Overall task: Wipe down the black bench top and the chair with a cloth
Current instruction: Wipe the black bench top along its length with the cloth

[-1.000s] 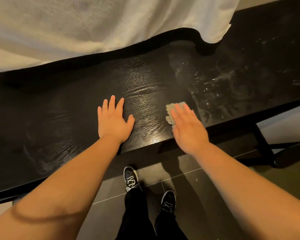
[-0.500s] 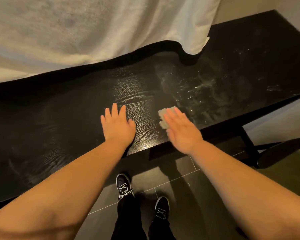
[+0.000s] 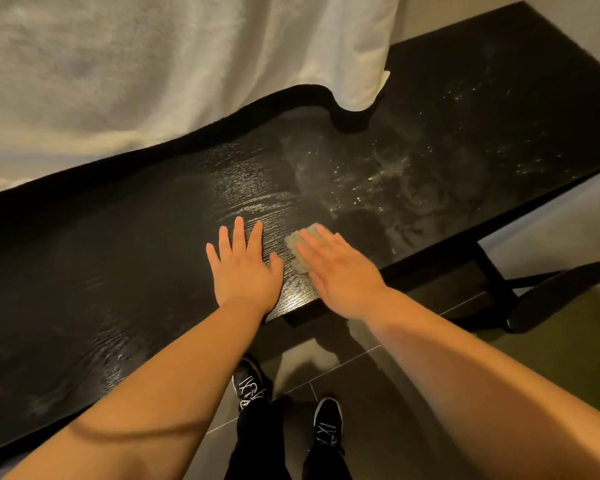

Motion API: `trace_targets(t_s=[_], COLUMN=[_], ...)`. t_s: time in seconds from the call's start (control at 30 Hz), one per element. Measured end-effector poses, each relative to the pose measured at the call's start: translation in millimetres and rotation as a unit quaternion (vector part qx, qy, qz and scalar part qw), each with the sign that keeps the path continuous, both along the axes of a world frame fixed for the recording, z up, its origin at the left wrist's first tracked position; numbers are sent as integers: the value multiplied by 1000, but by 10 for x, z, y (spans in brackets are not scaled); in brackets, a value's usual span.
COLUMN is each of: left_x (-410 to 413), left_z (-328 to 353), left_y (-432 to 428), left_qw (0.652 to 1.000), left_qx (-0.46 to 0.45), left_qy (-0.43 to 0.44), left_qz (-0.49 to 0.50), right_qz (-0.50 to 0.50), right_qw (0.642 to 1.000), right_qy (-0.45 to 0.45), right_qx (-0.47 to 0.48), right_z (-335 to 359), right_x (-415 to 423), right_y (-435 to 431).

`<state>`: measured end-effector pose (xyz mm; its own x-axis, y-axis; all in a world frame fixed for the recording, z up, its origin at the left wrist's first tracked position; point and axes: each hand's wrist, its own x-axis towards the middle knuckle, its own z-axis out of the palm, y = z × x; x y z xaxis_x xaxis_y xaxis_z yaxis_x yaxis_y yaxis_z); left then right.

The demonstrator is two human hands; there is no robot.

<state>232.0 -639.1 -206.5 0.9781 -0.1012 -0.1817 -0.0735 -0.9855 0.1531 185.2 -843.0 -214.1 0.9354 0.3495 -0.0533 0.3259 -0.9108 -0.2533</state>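
on the near edge of the long black wood-grain bench top (image 3: pixel 125 244), both bare hands lie palm down, side by side and just apart. the left hand (image 3: pixel 245 266) is spread wide and flat, fingers fanned, holding nothing, its wrist over the near rim. the right hand (image 3: pixel 336 271) lies flat with fingers together, pressing down on a small pale grey-green cloth (image 3: pixel 300 245); only the cloth's left and far edges show from under the fingers, which blur a little. right of the cloth, the bench surface carries whitish smears and shining droplets, while the part around the left hand shows clean glossy grain. a white textured bedcover (image 3: pixel 160 64) hangs over the far edge of the bench, one corner drooping onto the top. at the far right, below the bench, the dark rounded seat of a black chair (image 3: pixel 561 292) shows beside a bench leg. on the grey tiled floor (image 3: pixel 551 344) below stand two black lace-up shoes (image 3: pixel 252 384)
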Motion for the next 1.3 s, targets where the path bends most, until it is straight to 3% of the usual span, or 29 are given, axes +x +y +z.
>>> trace_targets(t_s=[0.17,0.3,0.43,0.53,0.6,0.73,0.83,0.9,1.03,1.13,1.2,1.3], left_x=[7,20,17,22,18,16,25,22,28,29,30,29], left_z=[11,23,25,13,8,-4,-20,-14,-3,-8,-11,-2], left_y=[-8,-18,-21,-17,-13,-8,-8,-7,-18,-16,-9,-4], left_qw=[1000,1000,1000,1000,1000,1000,1000,1000,1000,1000,1000,1000], left_qx=[-7,-3,-6,-6,-7,-10,-6,-4,1,-1,-3,-6], left_qy=[0,1,-5,-9,-9,-15,-17,-17,-18,-20,-16,-14], left_qz=[3,2,5,5,4,7,5,6,5,8,8,4], right_qz=[-195,-284,-113,-32,-47,-207,-272,-255,-73,0,-11,-145], right_qw=[980,958,993,999,999,978,961,966,997,1000,1000,989], right_qy=[2,-3,-3,-11,-19,-17,3,1,-10,-15,-20,-19], right_qx=[-34,-34,-24,-11,-3,-23,-46,-33,-19,-3,0,1], right_z=[75,84,-3,-17,9,73,39,53,43,20,18,53], right_x=[154,175,47,62,144,243,261,243,131,186,313,498], right_y=[-806,-546,78,11,-272,-966,-918,-609,28,2,-250,-750])
